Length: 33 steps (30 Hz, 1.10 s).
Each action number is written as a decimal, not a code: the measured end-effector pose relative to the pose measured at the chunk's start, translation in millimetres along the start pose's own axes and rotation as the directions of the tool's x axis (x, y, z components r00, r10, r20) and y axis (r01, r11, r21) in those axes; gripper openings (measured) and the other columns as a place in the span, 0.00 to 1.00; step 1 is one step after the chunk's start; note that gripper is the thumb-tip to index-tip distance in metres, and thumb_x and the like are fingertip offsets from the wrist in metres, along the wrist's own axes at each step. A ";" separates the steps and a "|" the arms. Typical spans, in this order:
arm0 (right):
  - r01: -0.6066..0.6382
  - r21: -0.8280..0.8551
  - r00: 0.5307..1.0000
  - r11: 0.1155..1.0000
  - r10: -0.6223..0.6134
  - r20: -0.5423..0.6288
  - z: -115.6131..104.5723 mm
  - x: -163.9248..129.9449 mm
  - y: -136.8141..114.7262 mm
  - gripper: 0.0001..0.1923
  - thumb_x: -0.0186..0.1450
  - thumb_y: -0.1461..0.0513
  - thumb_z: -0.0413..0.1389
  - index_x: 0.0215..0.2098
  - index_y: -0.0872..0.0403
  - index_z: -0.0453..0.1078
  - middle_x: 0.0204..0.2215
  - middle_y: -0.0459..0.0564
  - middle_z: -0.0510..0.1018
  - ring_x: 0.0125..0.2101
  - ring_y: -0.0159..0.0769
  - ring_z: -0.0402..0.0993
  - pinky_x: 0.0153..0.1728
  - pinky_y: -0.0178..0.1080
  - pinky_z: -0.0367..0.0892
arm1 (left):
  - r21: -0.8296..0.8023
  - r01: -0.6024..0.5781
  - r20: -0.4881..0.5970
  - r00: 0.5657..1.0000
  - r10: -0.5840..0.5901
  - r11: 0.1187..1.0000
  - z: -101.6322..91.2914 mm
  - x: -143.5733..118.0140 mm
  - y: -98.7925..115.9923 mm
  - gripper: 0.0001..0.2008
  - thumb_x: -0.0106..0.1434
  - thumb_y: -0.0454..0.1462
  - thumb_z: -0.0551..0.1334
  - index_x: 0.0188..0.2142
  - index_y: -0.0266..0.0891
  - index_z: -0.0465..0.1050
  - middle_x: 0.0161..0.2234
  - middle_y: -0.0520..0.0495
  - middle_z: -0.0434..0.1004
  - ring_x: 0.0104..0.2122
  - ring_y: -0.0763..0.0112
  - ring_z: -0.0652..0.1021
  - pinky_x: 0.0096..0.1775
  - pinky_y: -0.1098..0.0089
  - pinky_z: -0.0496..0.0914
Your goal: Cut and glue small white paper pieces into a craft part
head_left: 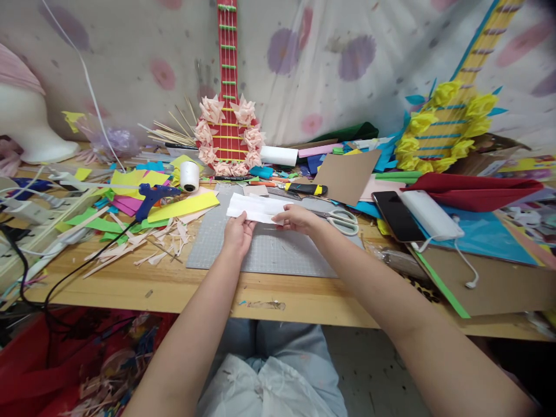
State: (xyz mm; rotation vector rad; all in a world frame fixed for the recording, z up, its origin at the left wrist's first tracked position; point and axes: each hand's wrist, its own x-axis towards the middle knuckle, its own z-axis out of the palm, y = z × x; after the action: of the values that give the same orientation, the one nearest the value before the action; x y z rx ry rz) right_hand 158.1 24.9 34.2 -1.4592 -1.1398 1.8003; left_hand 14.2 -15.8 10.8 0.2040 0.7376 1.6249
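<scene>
A white folded strip of paper lies over the far part of a grey cutting mat on the wooden table. My left hand pinches the strip's near left corner. My right hand grips its near right edge, fingers curled over it. Both forearms reach in from the bottom of the view. Scissors with white handles lie just right of my right hand, and a yellow and black utility knife lies beyond the paper.
A blue glue gun with a black cord sits left among coloured foam sheets and pale paper scraps. A black phone and a white power bank lie right. Two craft guitars lean against the back curtain.
</scene>
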 end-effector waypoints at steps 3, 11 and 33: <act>-0.005 -0.010 1.000 1.000 0.005 -0.001 -0.5 -1.3 -1.3 0.23 0.41 0.71 0.62 0.30 0.54 0.56 0.25 0.44 0.69 0.27 0.29 0.69 0.29 0.35 0.70 | 0.009 -0.010 -0.007 1.000 0.010 1.000 0.5 -0.2 -0.4 0.13 0.59 0.26 0.51 0.42 0.34 0.68 0.42 0.41 0.74 0.42 0.70 0.75 0.47 0.65 0.67; -0.025 -0.030 1.000 0.999 0.026 0.012 0.1 -7.8 -3.6 0.22 0.42 0.71 0.62 0.29 0.54 0.57 0.22 0.42 0.68 0.25 0.28 0.68 0.30 0.35 0.70 | 0.011 -0.018 -0.048 0.999 0.019 1.000 0.8 1.9 -1.8 0.12 0.60 0.27 0.51 0.42 0.35 0.67 0.41 0.42 0.75 0.40 0.72 0.75 0.46 0.66 0.68; -0.017 -0.033 0.994 0.999 0.020 0.106 -5.5 -8.8 -0.7 0.20 0.42 0.72 0.62 0.31 0.56 0.62 0.25 0.45 0.72 0.23 0.27 0.69 0.29 0.33 0.69 | 0.016 -0.078 -0.099 0.992 0.079 0.997 0.8 3.4 -1.3 0.11 0.58 0.25 0.52 0.38 0.35 0.68 0.37 0.44 0.76 0.38 0.75 0.76 0.44 0.71 0.68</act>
State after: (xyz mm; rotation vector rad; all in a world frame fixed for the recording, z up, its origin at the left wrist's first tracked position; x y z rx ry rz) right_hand 165.6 19.4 38.9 -1.4102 -1.2168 1.9006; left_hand 15.0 -12.3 9.7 0.1630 0.8243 1.7153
